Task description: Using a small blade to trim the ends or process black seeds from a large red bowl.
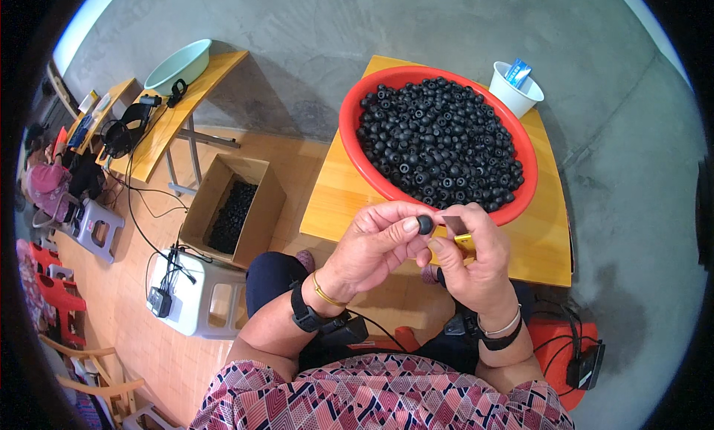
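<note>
My left hand [364, 251] pinches a small round black rubber-looking piece [425, 224] between thumb and fingers. Close beside it, my right hand [480, 263] grips a small knife [465, 242] with a flat grey blade and a yellow part showing between the fingers. Blade and piece are nearly together; whether they touch I cannot tell. Just beyond both hands a red basin [530, 179] is heaped with black pieces [439, 144] of the same sort, many with a hole in them. It stands on a yellow wooden table [335, 207].
A white tub [513, 95] with a blue-and-white packet stands behind the basin. On the floor at left, a cardboard box [268, 207] holds more black pieces. Near it are a white stool [197, 300], cables and a table [156, 144] bearing a pale green basin [178, 67]. Another person [48, 185] sits far left.
</note>
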`<state>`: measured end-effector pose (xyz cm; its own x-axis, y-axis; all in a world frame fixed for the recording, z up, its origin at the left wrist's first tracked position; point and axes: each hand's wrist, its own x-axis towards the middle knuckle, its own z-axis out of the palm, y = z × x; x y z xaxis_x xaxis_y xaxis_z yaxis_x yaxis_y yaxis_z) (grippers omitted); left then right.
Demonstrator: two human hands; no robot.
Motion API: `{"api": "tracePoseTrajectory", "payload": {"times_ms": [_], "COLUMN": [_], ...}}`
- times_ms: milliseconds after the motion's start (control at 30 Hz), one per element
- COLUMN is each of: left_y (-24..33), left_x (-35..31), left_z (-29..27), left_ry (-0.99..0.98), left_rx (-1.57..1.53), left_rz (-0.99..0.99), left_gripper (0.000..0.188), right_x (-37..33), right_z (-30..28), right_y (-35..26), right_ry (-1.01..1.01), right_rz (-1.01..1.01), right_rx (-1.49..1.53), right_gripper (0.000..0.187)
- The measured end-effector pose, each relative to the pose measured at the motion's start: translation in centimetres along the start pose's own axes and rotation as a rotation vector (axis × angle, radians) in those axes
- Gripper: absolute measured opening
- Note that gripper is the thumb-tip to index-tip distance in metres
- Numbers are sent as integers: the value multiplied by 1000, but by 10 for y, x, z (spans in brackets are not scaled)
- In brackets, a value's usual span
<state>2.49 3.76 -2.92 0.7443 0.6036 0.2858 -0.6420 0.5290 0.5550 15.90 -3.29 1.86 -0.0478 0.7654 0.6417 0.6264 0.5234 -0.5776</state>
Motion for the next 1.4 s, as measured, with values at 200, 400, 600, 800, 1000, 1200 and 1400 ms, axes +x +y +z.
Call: {"api": "tracePoseTrajectory", "payload": {"times_ms": [200,400,600,800,1000,1200,1400], "left_y": [0,-3,-8,-11,-6,-4,-6], "left_x": [-1,-3,-3,-2,-1,-2,-1], "left_z": [3,5,10,11,6,4,2], "left_ry": [34,42,116,176,141,28,15], "left_rx": [17,29,-26,-50,-107,-141,-150], "left_rz": [-65,-29,-5,4,-6,-47,-18], "left_gripper": [23,22,20,20,21,24,22], "right_x": [1,-2,-6,-8,-8,-9,0], "right_z": [2,7,13,15,13,-2,-1], "right_y": [3,1,12,15,5,2,-10], "right_ry": [-49,59,125,141,51,33,-25], "right_rz": [-29,-156,-248,-297,-79,304,182], "right_rx": [31,-12,-78,-144,78,157,127], "right_gripper": [22,19,27,20,15,12,13]}}
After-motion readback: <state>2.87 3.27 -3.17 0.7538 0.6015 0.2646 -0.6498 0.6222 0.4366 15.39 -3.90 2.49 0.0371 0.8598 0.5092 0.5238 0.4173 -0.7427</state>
